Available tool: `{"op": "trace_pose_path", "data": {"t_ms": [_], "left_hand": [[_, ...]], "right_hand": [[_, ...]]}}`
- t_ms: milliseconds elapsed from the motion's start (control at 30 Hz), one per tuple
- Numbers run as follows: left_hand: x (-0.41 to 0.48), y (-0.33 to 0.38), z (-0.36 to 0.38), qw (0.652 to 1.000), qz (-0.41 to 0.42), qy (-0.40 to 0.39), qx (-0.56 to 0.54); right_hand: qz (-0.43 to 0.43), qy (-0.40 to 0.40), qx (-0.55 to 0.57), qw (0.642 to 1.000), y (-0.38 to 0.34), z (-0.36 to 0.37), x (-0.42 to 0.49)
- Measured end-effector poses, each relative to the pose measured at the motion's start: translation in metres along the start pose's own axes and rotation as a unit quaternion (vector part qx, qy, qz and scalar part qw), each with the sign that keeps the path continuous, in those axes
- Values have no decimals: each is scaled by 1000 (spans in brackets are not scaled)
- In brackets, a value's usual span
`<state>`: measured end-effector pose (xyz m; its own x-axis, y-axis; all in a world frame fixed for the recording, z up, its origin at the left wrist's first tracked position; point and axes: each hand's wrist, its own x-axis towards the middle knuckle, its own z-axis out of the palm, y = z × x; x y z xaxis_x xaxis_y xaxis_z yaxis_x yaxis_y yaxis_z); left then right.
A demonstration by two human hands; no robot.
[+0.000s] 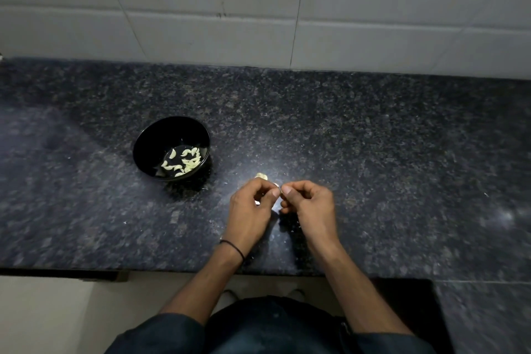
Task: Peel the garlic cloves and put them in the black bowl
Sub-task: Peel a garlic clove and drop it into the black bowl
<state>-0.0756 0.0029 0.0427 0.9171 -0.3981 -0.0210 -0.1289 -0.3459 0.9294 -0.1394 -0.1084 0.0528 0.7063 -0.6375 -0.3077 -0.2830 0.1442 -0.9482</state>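
I see a round glossy black bowl [142, 139] at ten o'clock holding many pale peeled garlic cloves [187, 160]; I judge the work well along. Left hand [249, 208] and right hand [311, 204] together pinch one small clove [277, 185]. Another pale piece [261, 176] lies just beyond, at twelve.

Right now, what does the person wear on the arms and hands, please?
The left hand and the right hand are bare: no gloves, no ring that shows. A thin black band circles the left wrist. The left sleeve and the right sleeve are dark and end near the elbows, so the forearms are bare.
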Motion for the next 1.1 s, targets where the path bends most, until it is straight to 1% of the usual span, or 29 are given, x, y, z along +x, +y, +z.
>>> {"op": "trace_pose_path", "data": {"t_ms": [100, 167, 233, 300, 367, 400, 433, 500, 533, 567, 633, 700, 733, 800, 833, 867, 933, 967, 1033, 1100], "left_hand": [[-2, -1, -1, 999, 12, 23, 38], [-3, -1, 0, 996, 38, 35, 72], [-2, -2, 0, 992, 74, 43, 95], [-1, -3, 1, 987, 106, 46, 113], [-3, -3, 2, 984, 117, 48, 123], [-3, -3, 3, 987, 102, 46, 116], [-3, -4, 3, 992, 70, 41, 99], [-1, -5, 4, 999, -31, 21, 29], [0, -3, 5, 996, -80, 10, -22], [1, -2, 6, 990, -124, 3, -73], [2, 4, 6, 963, -201, -13, -177], [2, 10, 5, 940, -245, -36, -236], [1, 11, 4, 933, -253, -45, -250], [1, 8, 4, 932, -253, -48, -256], [1, 5, 4, 939, -241, -39, -241], [1, 3, 5, 954, -216, -27, -205], [2, -1, 5, 988, -131, -7, -85], [2, -1, 4, 996, -85, -2, -23], [1, 1, 3, 997, 9, 9, 73], [1, 3, 3, 988, 86, 17, 123]], "right_hand": [[9, -7, -25, 1000, 3, 3, 0], [24, -7, -39, 999, 5, 4, 0], [54, -16, -30, 998, 4, 5, 0], [98, -29, 23, 994, 2, 7, 1], [149, -39, 101, 983, 0, 9, 2], [166, -41, 126, 977, 0, 10, 2], [170, -39, 133, 976, 1, 10, 3], [141, -24, 93, 985, 2, 10, 3], [117, -17, 70, 991, 2, 9, 2], [94, -12, 55, 994, 2, 9, 2], [62, -13, 46, 997, -1, 7, 0], [42, -19, 43, 998, -4, 5, -2], [39, -21, 43, 998, -4, 5, -2], [46, -23, 40, 998, -4, 3, -1], [56, -22, 38, 997, -4, 3, 0], [69, -20, 37, 997, -3, 3, 0], [92, -9, 40, 995, -2, 4, 1], [104, -6, 46, 994, -1, 5, 1], [137, -12, 96, 986, -3, 7, 2], [184, -24, 177, 967, -6, 8, 3]]}}
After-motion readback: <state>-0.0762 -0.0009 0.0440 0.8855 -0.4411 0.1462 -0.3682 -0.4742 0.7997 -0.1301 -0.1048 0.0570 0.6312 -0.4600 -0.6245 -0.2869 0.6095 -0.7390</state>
